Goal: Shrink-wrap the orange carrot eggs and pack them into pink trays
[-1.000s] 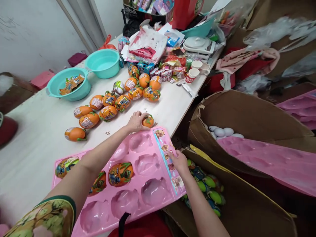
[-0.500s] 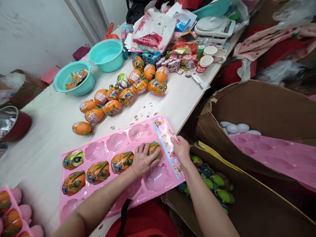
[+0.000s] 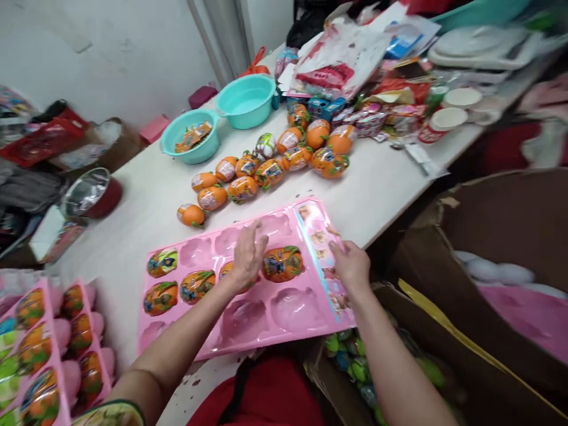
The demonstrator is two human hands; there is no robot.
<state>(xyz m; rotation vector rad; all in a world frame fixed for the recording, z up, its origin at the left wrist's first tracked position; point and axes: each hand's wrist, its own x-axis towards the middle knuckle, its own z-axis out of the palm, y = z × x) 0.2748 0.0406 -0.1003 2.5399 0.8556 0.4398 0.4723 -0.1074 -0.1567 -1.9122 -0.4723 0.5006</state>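
A pink moulded plastic tray (image 3: 261,331) lies on the table, with a printed card strip along its right end. Several orange wrapped toy eggs with green leaf shapes sit in its hollows, one orange egg (image 3: 284,264) in the middle row nearest the card. Other hollows hold nothing. My left hand (image 3: 249,255) is over the middle row with fingers extended and nothing in them, partly hiding another egg; whether it touches the tray I cannot tell. My right hand (image 3: 352,269) grips the tray's card end, thumb on top and fingers mostly out of sight.
Several loose orange eggs (image 3: 270,173) lie behind the tray. Two turquoise basins (image 3: 246,102) stand farther back, one with orange packets. Filled pink trays (image 3: 66,378) are at the lower left. Cardboard boxes (image 3: 488,349) stand at the right. Paper cups (image 3: 444,124) and clutter fill the back.
My left hand has lifted off the egg nearest the card and moved left, uncovering it. My right hand keeps its grip on the tray. The view has turned left.
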